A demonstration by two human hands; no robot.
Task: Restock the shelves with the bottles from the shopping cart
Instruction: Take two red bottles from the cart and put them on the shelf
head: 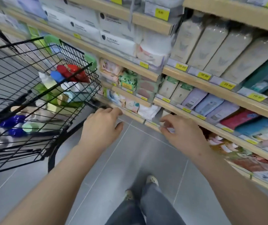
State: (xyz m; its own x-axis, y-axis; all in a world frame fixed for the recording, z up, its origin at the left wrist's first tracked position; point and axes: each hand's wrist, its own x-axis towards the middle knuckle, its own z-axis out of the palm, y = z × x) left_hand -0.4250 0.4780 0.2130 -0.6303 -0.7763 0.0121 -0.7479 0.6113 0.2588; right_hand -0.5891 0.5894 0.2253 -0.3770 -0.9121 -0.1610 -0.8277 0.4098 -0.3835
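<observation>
A black wire shopping cart stands at the left, holding several bottles: red-capped ones, a blue-capped one, pale green ones, and blue ones in the lower basket. My left hand hovers over the grey floor just right of the cart, fingers loosely curled, holding nothing. My right hand is at the edge of a low wooden shelf, fingers relaxed and empty.
Wooden shelves run along the right, packed with tissue packs, wipes and boxed goods behind yellow price tags. Grey tiled floor lies between cart and shelves. My legs and shoes are at the bottom.
</observation>
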